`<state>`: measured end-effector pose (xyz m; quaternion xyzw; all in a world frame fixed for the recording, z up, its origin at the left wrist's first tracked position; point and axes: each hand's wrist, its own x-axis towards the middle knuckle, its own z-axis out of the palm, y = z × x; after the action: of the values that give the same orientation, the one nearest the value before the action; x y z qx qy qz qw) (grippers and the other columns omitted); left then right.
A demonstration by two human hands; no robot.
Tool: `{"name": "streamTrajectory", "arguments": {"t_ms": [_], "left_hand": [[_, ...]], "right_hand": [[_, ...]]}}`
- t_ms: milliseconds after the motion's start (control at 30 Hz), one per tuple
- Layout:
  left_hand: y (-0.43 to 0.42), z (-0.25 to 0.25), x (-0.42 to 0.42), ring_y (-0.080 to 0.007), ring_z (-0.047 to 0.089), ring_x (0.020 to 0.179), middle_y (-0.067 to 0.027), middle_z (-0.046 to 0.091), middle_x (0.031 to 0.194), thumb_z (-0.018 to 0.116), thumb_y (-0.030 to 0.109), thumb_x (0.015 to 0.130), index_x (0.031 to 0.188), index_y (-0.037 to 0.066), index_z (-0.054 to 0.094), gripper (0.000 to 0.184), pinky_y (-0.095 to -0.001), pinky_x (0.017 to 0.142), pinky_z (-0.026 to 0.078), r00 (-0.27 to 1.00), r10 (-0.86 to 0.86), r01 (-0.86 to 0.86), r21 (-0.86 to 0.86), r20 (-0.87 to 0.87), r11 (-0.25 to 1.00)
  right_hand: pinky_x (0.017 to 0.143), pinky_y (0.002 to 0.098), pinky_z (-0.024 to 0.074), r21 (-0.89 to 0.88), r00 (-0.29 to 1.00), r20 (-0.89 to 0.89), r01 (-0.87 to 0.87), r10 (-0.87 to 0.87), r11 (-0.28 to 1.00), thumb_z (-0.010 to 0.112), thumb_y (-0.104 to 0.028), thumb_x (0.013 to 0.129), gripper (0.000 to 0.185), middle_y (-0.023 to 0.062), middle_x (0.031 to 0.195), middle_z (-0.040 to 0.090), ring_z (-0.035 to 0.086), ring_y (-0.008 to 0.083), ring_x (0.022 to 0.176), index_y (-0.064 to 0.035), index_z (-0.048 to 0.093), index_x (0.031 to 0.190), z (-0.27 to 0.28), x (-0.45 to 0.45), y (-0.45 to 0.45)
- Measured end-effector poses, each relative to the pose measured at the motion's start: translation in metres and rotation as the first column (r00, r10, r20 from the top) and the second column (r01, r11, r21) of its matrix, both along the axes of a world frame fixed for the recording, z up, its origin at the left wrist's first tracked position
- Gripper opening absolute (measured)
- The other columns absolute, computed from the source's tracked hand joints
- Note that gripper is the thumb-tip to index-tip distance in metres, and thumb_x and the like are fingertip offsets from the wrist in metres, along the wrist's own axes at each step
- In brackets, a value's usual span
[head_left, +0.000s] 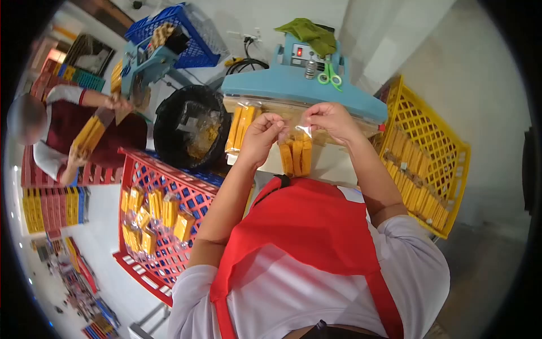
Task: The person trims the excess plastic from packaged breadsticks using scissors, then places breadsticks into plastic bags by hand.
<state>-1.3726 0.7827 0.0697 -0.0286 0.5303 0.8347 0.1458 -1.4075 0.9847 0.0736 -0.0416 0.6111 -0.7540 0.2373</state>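
Observation:
A clear plastic bag (296, 153) of yellow-orange sticks hangs upright in front of the blue bag sealer (259, 82). My left hand (263, 135) pinches the bag's upper left corner. At the opposite top corner, my right hand (332, 121) is closed on the plastic. The bag's mouth is stretched between both hands, close to the sealer's front edge. Another filled bag (241, 125) lies on the pale ledge just left of my left hand. A red light glows on the sealer, and green-handled scissors (330, 75) hang on its front.
To the left, a red crate (164, 271) holds several filled bags, with a black-lined bin (164, 121) behind it. A yellow crate (460, 169) of bagged sticks stands right. A green cloth (309, 35) tops the sealer. At far left, a co-worker (62, 133) holds another bag.

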Motion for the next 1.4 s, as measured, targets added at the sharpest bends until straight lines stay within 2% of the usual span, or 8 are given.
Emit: {"name": "streamTrajectory", "arguments": {"t_ms": [233,433,600,800,967,1167,1300,1400], "left_hand": [[0.012,-0.001,0.002,-0.0099,0.054,0.077,-0.004,0.057,0.088,0.052,0.006,0.083,0.104,0.002,0.05,0.022,-0.0209,0.068,0.044,0.999,0.006,-0.007,-0.026,-0.047,1.0],[0.011,-0.009,0.005,-0.0104,0.053,0.076,-0.0031,0.056,0.083,0.05,0.006,0.084,0.093,0.002,0.052,0.01,-0.0212,0.07,0.042,0.992,0.099,-0.108,0.115,0.081,0.987],[0.016,-0.004,0.01,-0.0094,0.053,0.072,-0.0025,0.056,0.082,0.05,0.008,0.085,0.09,0.002,0.053,0.009,-0.0206,0.066,0.043,0.995,0.052,-0.061,0.119,0.081,0.991],[0.024,-0.002,0.017,-0.0094,0.051,0.057,-0.0029,0.055,0.068,0.05,0.006,0.084,0.088,0.001,0.052,0.007,-0.0213,0.053,0.042,0.992,0.043,-0.07,-0.224,-0.121,0.972],[0.019,-0.026,0.014,-0.0138,0.056,0.063,-0.0055,0.055,0.075,0.046,0.001,0.083,0.099,0.01,0.038,0.02,-0.0244,0.053,0.045,0.971,-0.004,-0.014,-0.074,-0.239,0.997],[0.029,-0.01,0.015,-0.0077,0.051,0.064,0.0011,0.049,0.071,0.052,-0.001,0.079,0.096,0.01,0.039,0.024,-0.0207,0.053,0.042,0.951,-0.017,0.015,-0.007,-0.307,1.0],[0.019,-0.017,0.015,-0.0069,0.05,0.069,0.001,0.05,0.073,0.053,-0.002,0.077,0.087,0.008,0.044,0.016,-0.0205,0.054,0.041,0.967,-0.05,0.014,-0.144,-0.251,0.99],[0.018,-0.021,0.013,-0.007,0.05,0.07,0.0012,0.05,0.073,0.052,-0.003,0.076,0.073,0.006,0.047,0.011,-0.0202,0.057,0.042,0.917,-0.003,-0.099,-0.234,-0.399,0.967]], "right_hand": [[0.06,0.0231,0.0457,-0.059,0.996,0.032,0.082,-0.08,0.995,0.055,-0.006,0.08,0.007,0.0045,0.083,0.057,0.055,0.0106,0.07,-0.0012,0.055,0.085,-0.002,0.017,-0.007],[0.062,0.0233,0.0451,-0.141,0.969,0.182,0.195,-0.168,0.971,0.053,-0.006,0.082,0.011,0.0062,0.082,0.056,0.054,0.0111,0.069,-0.001,0.051,0.091,0.015,0.034,-0.013],[0.06,0.0211,0.0429,-0.098,0.951,-0.118,0.276,-0.286,0.956,0.058,-0.002,0.076,0.024,0.0072,0.08,0.057,0.054,0.0103,0.069,0.0003,0.045,0.096,0.028,0.051,-0.022],[0.061,0.0212,0.0434,-0.024,0.952,-0.111,0.285,-0.286,0.958,0.059,-0.001,0.074,0.029,0.0081,0.082,0.055,0.054,0.0119,0.066,-0.001,0.043,0.099,0.009,0.05,-0.005],[0.069,0.0249,0.0439,-0.036,0.926,-0.158,0.341,-0.343,0.939,0.06,-0.003,0.073,0.033,0.0069,0.088,0.054,0.053,0.0141,0.081,-0.0017,0.046,0.102,0.012,0.055,-0.01],[0.068,0.0217,0.042,-0.05,0.928,-0.144,0.339,-0.342,0.94,0.057,0.003,0.072,0.029,0.0048,0.083,0.053,0.051,0.0109,0.075,-0.0014,0.046,0.098,0.008,0.044,-0.008],[0.06,0.0174,0.0393,0.118,0.911,-0.234,0.374,-0.34,0.92,0.058,0.004,0.073,0.023,0.0007,0.076,0.051,0.049,0.0064,0.067,-0.0034,0.046,0.091,-0.006,0.037,-0.003],[0.058,0.0175,0.039,-0.037,0.907,-0.288,0.311,-0.308,0.95,0.058,0.004,0.073,0.023,-0.0009,0.073,0.051,0.048,0.0057,0.066,-0.0036,0.047,0.092,0.001,0.037,-0.01]]}}
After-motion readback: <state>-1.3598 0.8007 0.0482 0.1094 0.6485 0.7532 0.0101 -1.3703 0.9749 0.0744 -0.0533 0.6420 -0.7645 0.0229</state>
